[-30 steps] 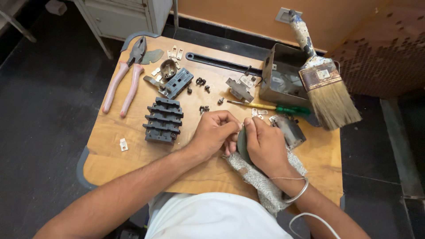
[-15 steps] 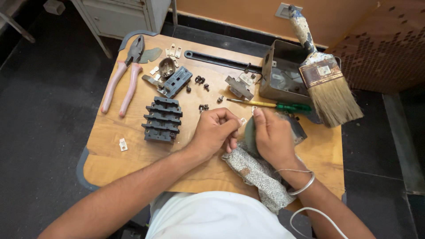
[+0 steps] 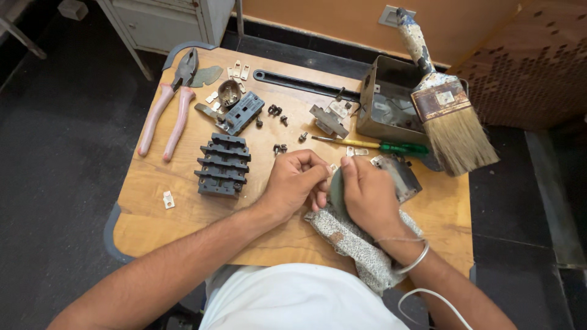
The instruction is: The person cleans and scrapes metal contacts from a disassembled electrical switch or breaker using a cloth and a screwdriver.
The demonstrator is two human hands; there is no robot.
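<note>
While black switch blocks point(image 3: 223, 165) lay dismantled centre-left, I saw left hand point(image 3: 298, 181) pinching something hidden, right hand point(image 3: 367, 197) gripping grey speckled cloth point(image 3: 358, 244); cleaning seemed unfinished.

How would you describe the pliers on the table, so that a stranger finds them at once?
Start at the wooden table and go to its far left corner. There the pliers lie, left of the black ribbed block. They alone have long pink handles and dark metal jaws.
</note>
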